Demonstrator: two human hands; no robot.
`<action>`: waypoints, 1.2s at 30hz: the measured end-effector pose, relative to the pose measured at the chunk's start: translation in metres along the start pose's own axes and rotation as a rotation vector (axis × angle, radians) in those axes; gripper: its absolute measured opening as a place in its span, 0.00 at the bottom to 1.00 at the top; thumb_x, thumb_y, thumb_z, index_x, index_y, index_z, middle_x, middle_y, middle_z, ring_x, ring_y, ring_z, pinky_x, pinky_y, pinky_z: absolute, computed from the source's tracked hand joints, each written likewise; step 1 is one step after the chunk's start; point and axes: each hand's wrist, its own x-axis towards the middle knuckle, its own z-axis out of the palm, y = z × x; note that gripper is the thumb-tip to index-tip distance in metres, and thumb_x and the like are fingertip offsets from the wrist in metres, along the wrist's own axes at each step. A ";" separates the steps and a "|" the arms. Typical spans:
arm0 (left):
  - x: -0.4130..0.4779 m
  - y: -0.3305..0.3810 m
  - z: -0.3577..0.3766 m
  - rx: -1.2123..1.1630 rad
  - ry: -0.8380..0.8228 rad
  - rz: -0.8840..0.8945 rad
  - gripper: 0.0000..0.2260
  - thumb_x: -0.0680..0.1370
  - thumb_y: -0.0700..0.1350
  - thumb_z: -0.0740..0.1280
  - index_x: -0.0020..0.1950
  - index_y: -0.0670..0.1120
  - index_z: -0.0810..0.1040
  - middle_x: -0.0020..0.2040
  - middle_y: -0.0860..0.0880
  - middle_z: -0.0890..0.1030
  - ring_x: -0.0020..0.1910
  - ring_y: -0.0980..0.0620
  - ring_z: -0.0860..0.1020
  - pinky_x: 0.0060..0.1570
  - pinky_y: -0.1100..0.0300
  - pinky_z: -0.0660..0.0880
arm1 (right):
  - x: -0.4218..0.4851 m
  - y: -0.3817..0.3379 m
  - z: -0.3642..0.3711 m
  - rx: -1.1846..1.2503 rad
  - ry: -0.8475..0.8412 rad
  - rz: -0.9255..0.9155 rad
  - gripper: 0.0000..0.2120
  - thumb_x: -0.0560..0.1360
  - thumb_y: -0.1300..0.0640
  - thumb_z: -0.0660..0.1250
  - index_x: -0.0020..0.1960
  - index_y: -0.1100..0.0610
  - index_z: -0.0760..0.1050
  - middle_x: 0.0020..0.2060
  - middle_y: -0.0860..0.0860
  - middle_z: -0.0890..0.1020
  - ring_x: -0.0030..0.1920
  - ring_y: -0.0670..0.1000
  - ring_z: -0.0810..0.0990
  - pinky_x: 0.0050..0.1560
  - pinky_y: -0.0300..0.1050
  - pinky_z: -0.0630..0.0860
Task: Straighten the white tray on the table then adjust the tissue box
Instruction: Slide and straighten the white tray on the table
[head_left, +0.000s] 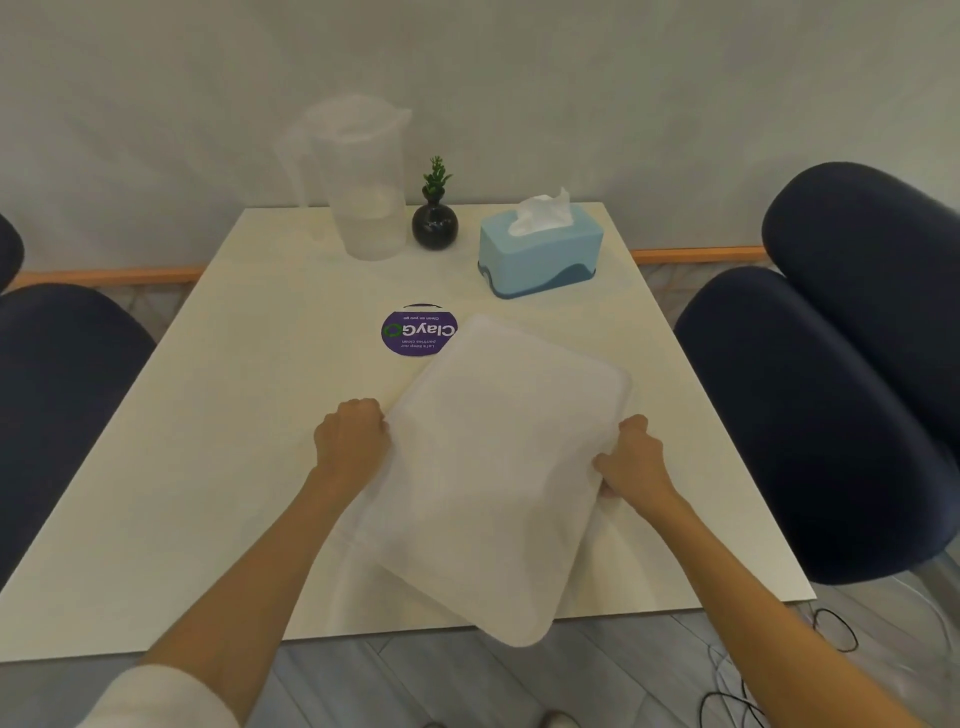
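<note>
Fingers of both hands curl tight around opposite edges of the white tray (498, 467).

Left hand (350, 439) grips the tray's left edge and right hand (631, 462) its right edge; the tray sits skewed on the bench (208, 415), its near corner hanging past the front edge and its far corner covering part of a round purple sticker (410, 332). At the far right of the bench stands the blue tissue box (540, 254), angled, a tissue poking up, well apart from the tray. Beside it stand a small black vase (435, 224) with a green sprig and a clear jug (363, 176).
</note>
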 end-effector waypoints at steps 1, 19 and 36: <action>-0.003 0.001 -0.001 -0.010 -0.013 -0.016 0.10 0.78 0.43 0.61 0.52 0.40 0.79 0.52 0.40 0.81 0.49 0.36 0.79 0.46 0.52 0.73 | 0.001 0.000 -0.002 0.001 0.007 0.008 0.20 0.74 0.69 0.62 0.63 0.64 0.62 0.55 0.64 0.75 0.51 0.66 0.79 0.48 0.61 0.81; -0.046 0.076 0.010 -0.361 -0.253 -0.046 0.06 0.75 0.42 0.64 0.49 0.41 0.75 0.49 0.43 0.79 0.45 0.42 0.79 0.48 0.49 0.78 | 0.078 0.003 -0.085 -0.104 0.048 -0.038 0.13 0.75 0.70 0.61 0.58 0.71 0.74 0.56 0.66 0.77 0.52 0.66 0.79 0.53 0.56 0.81; -0.074 0.134 0.024 -0.471 -0.208 -0.169 0.05 0.71 0.43 0.67 0.43 0.42 0.75 0.42 0.41 0.81 0.41 0.40 0.81 0.47 0.43 0.80 | 0.117 0.042 -0.122 -0.164 -0.066 -0.169 0.11 0.75 0.69 0.62 0.54 0.72 0.78 0.55 0.68 0.80 0.52 0.66 0.80 0.56 0.59 0.79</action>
